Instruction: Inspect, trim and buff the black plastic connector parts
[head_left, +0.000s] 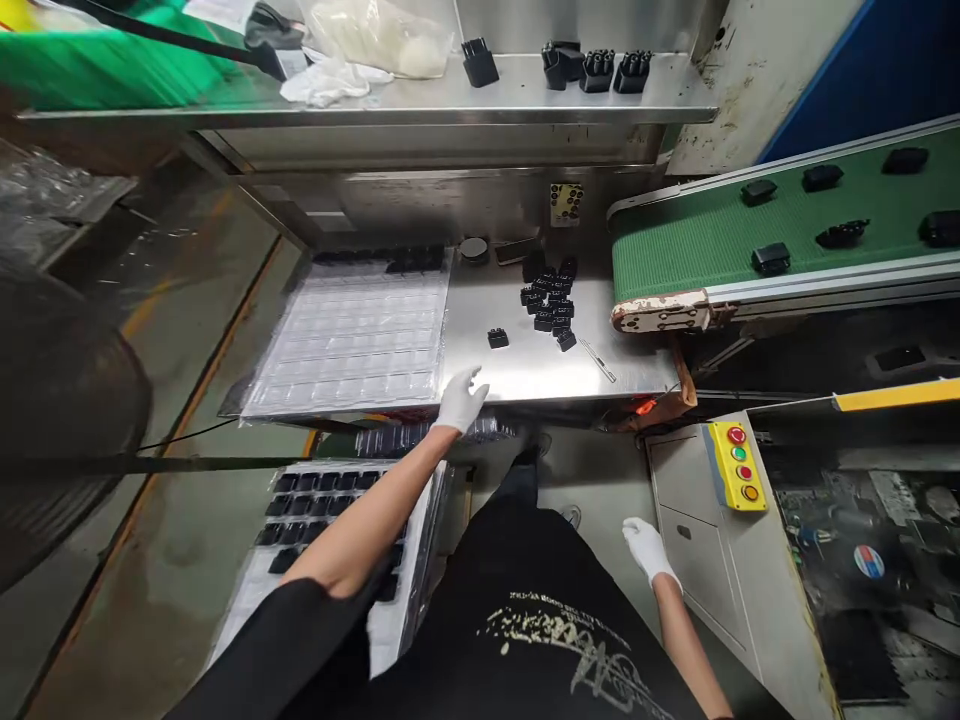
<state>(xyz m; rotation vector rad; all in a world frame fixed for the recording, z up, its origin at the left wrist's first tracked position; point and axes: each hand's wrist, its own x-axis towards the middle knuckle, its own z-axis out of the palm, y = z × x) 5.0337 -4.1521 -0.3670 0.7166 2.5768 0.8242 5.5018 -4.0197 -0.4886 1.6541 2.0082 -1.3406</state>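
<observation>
My left hand (462,402), in a white glove, is over the front edge of the metal table (517,375), thumb and fingers apart, holding nothing. A single black part (497,338) lies just beyond it. Farther back sits a cluster of black parts (553,300), with thin metal tools (598,361) beside it. To the left of my hand is a clear plastic tray (352,335) with black parts along its far row. My right hand (643,545), also gloved, hangs low beside the grey cabinet, its fingers curled; whether it holds anything is not visible.
A green conveyor (697,240) carries several black parts at the right. Below it stands a cabinet (705,540) with a yellow button box (738,466). A filled tray (255,600) is at lower left. The upper shelf (517,100) holds black parts, a cloth and a plastic bag.
</observation>
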